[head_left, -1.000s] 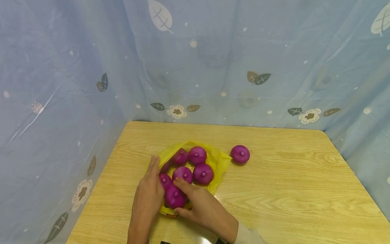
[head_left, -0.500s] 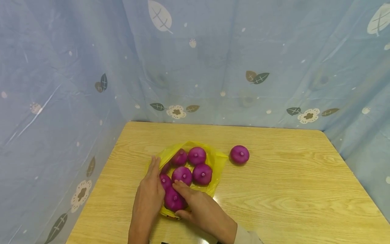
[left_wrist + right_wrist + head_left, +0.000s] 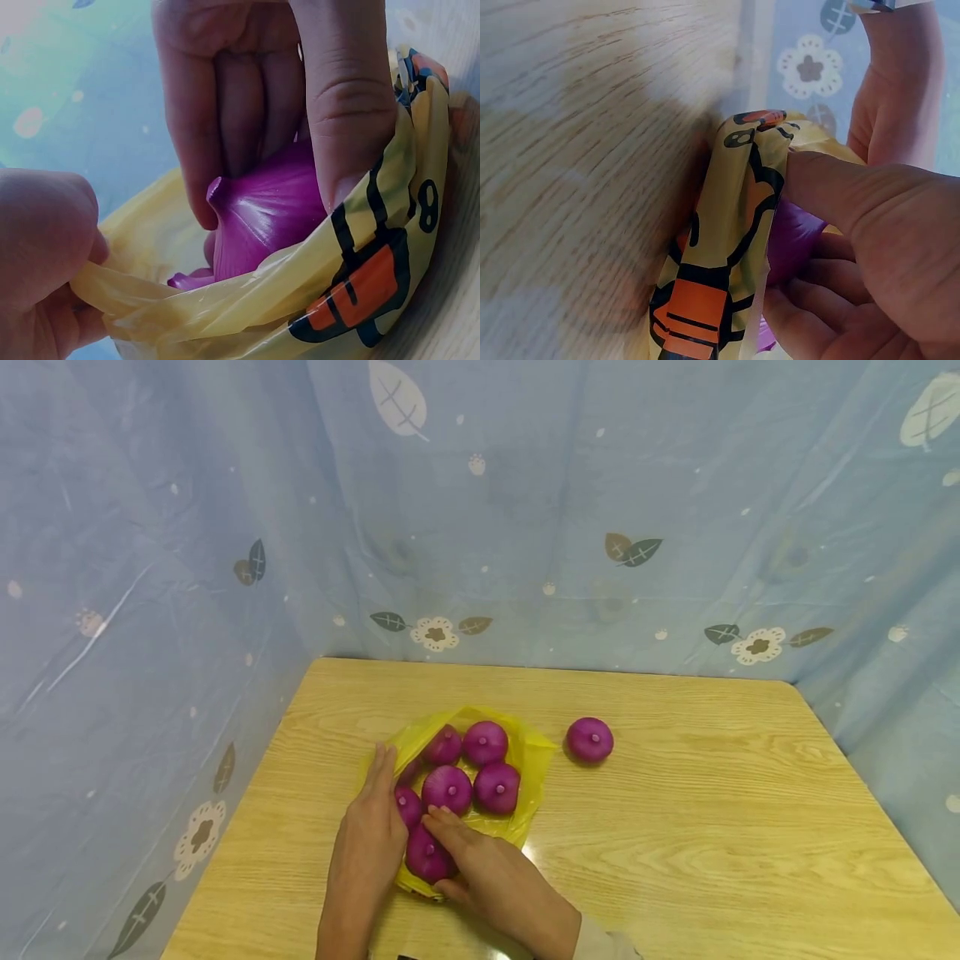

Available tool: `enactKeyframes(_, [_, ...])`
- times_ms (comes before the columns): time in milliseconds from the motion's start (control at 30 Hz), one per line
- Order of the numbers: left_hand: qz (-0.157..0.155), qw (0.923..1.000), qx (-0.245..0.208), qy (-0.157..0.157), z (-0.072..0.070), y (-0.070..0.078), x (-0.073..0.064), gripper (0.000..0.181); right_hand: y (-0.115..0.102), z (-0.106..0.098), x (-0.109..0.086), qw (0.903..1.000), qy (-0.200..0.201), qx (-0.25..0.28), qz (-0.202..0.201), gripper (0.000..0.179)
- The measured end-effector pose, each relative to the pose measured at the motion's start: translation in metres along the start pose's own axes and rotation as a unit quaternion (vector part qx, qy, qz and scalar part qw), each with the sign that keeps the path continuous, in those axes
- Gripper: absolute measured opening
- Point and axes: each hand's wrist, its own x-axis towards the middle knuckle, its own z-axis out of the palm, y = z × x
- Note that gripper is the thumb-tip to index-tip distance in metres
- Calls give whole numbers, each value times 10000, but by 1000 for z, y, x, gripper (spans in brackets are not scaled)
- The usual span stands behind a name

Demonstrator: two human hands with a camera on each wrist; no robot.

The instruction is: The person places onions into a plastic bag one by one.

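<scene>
A yellow plastic bag (image 3: 533, 768) with a black and orange print lies with its mouth wide, holding several purple onions (image 3: 486, 742). Along its left side, my left hand (image 3: 367, 837) pinches the rim between thumb and fingers; the left wrist view shows the bag edge (image 3: 112, 289) in that pinch. At the near end of the bag, my right hand (image 3: 498, 878) grips one onion (image 3: 262, 214), thumb on the near side and fingers across the top. That onion sits inside the rim, partly hidden by the right hand and the bag wall.
A single onion (image 3: 590, 741) lies on the wooden table (image 3: 697, 810), right of the bag. Blue curtains (image 3: 517, 527) with leaf and flower prints hang behind and to the left of the table.
My right hand and its onion have shifted slightly toward the near edge. The bag's right flap has drawn in, away from the lone onion. My left hand stays nearly in place.
</scene>
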Motion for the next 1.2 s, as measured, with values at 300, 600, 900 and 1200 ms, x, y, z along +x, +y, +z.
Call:
enactKeyframes(300, [24, 10000, 63, 15, 0, 0, 0, 50, 1, -7, -1, 9993, 104, 329, 106, 73])
enactKeyframes(600, [109, 9999, 65, 83, 0, 3, 2, 50, 11, -37, -3, 9896, 963, 1056, 191, 62])
enactKeyframes(900, [-32, 9999, 109, 3, -2, 5, 3, 51, 34, -68, -16, 9641, 2433, 1013, 318, 62])
enactKeyframes(1200, [-104, 9998, 149, -49, -4, 6, 3, 52, 60, -90, -39, 9497, 2916, 498, 1028, 81])
